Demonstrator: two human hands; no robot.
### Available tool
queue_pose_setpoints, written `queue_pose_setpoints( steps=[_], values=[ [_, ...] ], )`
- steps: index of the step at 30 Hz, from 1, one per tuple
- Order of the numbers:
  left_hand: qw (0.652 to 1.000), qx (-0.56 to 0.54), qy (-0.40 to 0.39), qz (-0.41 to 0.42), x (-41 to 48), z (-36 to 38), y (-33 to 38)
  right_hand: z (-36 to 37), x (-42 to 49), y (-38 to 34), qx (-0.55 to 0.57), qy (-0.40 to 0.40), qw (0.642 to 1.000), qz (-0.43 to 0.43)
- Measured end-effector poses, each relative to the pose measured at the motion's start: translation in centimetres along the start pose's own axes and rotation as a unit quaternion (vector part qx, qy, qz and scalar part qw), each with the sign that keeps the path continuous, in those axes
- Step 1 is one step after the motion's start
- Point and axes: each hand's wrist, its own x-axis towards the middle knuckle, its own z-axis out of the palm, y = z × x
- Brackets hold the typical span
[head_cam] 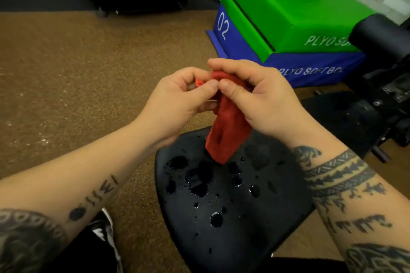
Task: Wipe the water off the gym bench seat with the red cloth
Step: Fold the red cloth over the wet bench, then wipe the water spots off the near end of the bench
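Note:
The red cloth (226, 131) hangs bunched between both hands, above the far end of the black gym bench seat (244, 235). My left hand (179, 99) pinches its upper edge with thumb and fingers. My right hand (255, 95) grips the top of the cloth beside it. The cloth's lower tip dangles just over the seat. Several water drops and small puddles (197, 182) lie scattered across the seat's surface.
A green soft plyo box (295, 13) sits stacked on a blue one (306, 73) at the far right. Black padded machine parts (381, 86) stand to the right of the seat. Brown speckled floor (77, 86) spreads to the left. A shoe (104, 230) shows at the lower left.

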Motion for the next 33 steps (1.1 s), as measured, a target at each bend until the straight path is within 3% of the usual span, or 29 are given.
queue_pose_setpoints(
  steps=[3,6,7,9,11,13,15,19,25,28,32,33],
  values=[
    [0.995,0.035,-0.091,0.023,-0.2,-1.0,0.9,-2.9,0.1,-0.5,-0.109,0.057,0.990,-0.063],
    [0.979,0.197,-0.048,0.030,0.4,-3.1,3.0,-6.2,0.2,-1.5,-0.176,0.090,0.976,-0.096],
    [0.958,0.284,-0.034,0.006,0.5,-3.8,3.2,-6.4,0.1,-1.5,-0.185,0.094,0.974,-0.087],
    [0.883,0.460,-0.057,-0.074,0.1,-5.1,2.4,-4.6,-0.3,-0.6,-0.190,0.052,0.980,-0.033],
    [0.792,0.579,-0.120,-0.153,-0.4,-5.9,0.8,-1.3,-0.9,1.9,-0.199,-0.063,0.978,0.008],
    [0.738,0.627,-0.165,-0.186,-0.8,-6.1,-0.5,1.7,-2.0,5.0,-0.216,-0.184,0.958,0.027],
    [0.734,0.631,-0.168,-0.187,-1.0,-6.2,-1.1,3.3,-3.3,7.5,-0.206,-0.218,0.953,0.034],
    [0.752,0.613,-0.155,-0.184,-0.9,-6.8,-1.6,4.6,-3.8,9.1,-0.185,-0.127,0.974,0.018],
    [0.763,0.595,-0.163,-0.191,-0.3,-7.3,-1.6,5.4,-0.2,9.3,-0.246,-0.061,0.959,0.127],
    [0.764,0.589,-0.181,-0.192,-0.1,-7.7,-1.5,3.9,1.0,8.2,-0.185,-0.028,0.966,0.176],
    [0.729,0.626,-0.195,-0.196,-0.1,-8.3,-1.6,4.8,-1.0,6.6,-0.181,-0.170,0.963,0.107],
    [0.725,0.630,-0.196,-0.198,-0.1,-8.3,-1.7,5.7,-1.7,6.8,-0.188,-0.172,0.964,0.081]
  ],
)
